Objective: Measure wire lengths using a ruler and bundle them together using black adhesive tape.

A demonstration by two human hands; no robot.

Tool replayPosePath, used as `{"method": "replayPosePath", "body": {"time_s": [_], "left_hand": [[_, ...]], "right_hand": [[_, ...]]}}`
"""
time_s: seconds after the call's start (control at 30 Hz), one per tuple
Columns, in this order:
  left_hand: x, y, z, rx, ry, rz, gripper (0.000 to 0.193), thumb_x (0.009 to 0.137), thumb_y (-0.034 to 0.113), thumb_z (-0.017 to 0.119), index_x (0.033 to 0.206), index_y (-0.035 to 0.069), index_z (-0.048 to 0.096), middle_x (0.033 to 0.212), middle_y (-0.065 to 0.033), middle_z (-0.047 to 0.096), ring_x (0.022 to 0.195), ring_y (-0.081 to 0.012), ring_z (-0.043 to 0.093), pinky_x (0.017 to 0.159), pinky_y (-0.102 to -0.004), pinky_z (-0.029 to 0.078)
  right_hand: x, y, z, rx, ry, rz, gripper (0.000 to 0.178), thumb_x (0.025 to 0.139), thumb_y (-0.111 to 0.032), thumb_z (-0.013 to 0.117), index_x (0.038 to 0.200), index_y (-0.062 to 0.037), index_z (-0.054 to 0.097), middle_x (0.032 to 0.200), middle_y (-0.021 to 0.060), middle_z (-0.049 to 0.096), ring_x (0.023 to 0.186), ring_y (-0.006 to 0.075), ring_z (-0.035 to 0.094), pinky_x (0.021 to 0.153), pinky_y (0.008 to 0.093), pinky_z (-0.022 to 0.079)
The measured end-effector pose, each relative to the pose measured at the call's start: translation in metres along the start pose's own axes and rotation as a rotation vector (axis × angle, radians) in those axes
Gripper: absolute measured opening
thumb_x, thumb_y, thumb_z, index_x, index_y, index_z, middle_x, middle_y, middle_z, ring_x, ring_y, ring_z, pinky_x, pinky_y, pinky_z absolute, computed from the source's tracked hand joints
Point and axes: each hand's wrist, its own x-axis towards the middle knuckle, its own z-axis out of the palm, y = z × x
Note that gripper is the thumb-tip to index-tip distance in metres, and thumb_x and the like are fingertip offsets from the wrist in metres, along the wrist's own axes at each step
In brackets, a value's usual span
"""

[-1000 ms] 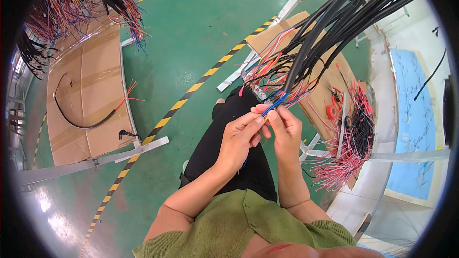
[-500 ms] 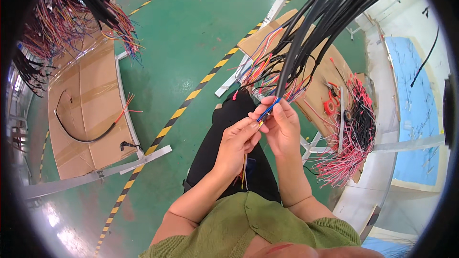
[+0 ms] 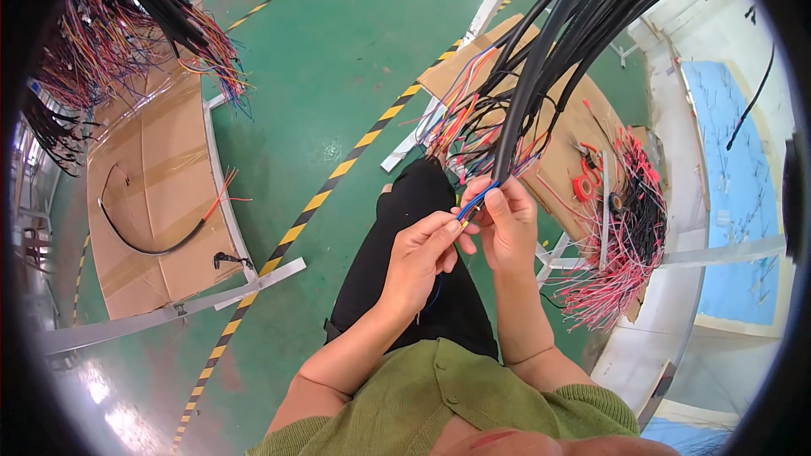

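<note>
A thick black cable (image 3: 515, 122) slopes down to my hands, and several wires (image 3: 479, 200), mostly blue, come out of its end. My left hand (image 3: 422, 253) pinches these wires between thumb and fingers, with a bit of yellow at the fingertips. Around the cable's end, where the wires emerge, the fingers of my right hand (image 3: 509, 224) are closed. Below my left hand a blue strand hangs over my dark trousers. What lies inside my curled fingers is hidden.
Black cables (image 3: 625, 8) with coloured wire ends hang over a cardboard-topped table (image 3: 562, 139). On it are pliers (image 3: 589, 158), red tape (image 3: 582, 188) and a pile of red and black wires (image 3: 629, 228). Left, another cardboard-topped table (image 3: 160, 194) carries a cut cable (image 3: 160, 248).
Both hands have shifted slightly right, along with the cable's end. The thin yellowish strands below my left hand no longer show; a blue strand hangs there instead.
</note>
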Motion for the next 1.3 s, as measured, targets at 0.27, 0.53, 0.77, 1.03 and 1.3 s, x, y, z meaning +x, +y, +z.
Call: {"method": "replayPosePath", "body": {"time_s": [0.27, 0.53, 0.77, 1.03, 1.3], "left_hand": [[-0.003, -0.002, 0.001, 0.134, 0.038, 0.089, 0.023, 0.097, 0.017, 0.049, 0.099, 0.000, 0.065, 0.080, -0.0045, 0.065, 0.058, -0.0057, 0.051, 0.052, -0.0187, 0.036], [-0.001, 0.001, 0.002, 0.067, 0.018, 0.082, 0.022, 0.097, 0.015, 0.050, 0.099, -0.001, 0.065, 0.084, -0.0053, 0.067, 0.063, -0.0069, 0.056, 0.055, -0.0196, 0.040], [-0.001, -0.001, 0.003, 0.181, 0.037, 0.139, 0.023, 0.097, 0.015, 0.048, 0.101, -0.001, 0.064, 0.086, -0.0064, 0.067, 0.064, -0.0075, 0.057, 0.056, -0.0202, 0.041], [0.000, 0.000, 0.006, 0.215, 0.050, 0.155, 0.023, 0.098, 0.014, 0.047, 0.103, -0.001, 0.063, 0.088, -0.0072, 0.068, 0.065, -0.0077, 0.058, 0.056, -0.0200, 0.041], [0.000, -0.005, 0.004, 0.307, 0.077, 0.181, 0.019, 0.097, 0.013, 0.050, 0.094, -0.001, 0.062, 0.073, -0.0008, 0.059, 0.057, -0.0037, 0.043, 0.053, -0.0207, 0.035]], "right_hand": [[-0.005, -0.001, -0.003, -0.186, 0.017, -0.049, 0.021, 0.093, -0.018, 0.060, 0.099, 0.0014, 0.057, 0.088, 0.0091, 0.062, 0.076, 0.0155, 0.062, 0.065, 0.0257, 0.052], [-0.003, -0.003, -0.004, -0.278, 0.020, -0.100, 0.019, 0.092, -0.017, 0.061, 0.096, 0.0011, 0.058, 0.087, 0.0079, 0.063, 0.076, 0.0143, 0.063, 0.065, 0.0249, 0.052], [-0.001, -0.004, -0.004, -0.288, 0.024, -0.085, 0.018, 0.092, -0.016, 0.061, 0.096, 0.0010, 0.058, 0.085, 0.0072, 0.063, 0.074, 0.0141, 0.065, 0.062, 0.0239, 0.052], [0.000, -0.006, -0.003, -0.330, 0.022, -0.113, 0.018, 0.092, -0.017, 0.061, 0.096, 0.0003, 0.058, 0.082, 0.0067, 0.064, 0.073, 0.0127, 0.064, 0.062, 0.0239, 0.052], [-0.001, -0.006, -0.002, -0.336, 0.034, -0.113, 0.018, 0.092, -0.017, 0.061, 0.095, -0.0001, 0.058, 0.082, 0.0058, 0.064, 0.072, 0.0105, 0.062, 0.062, 0.0227, 0.051]]}}
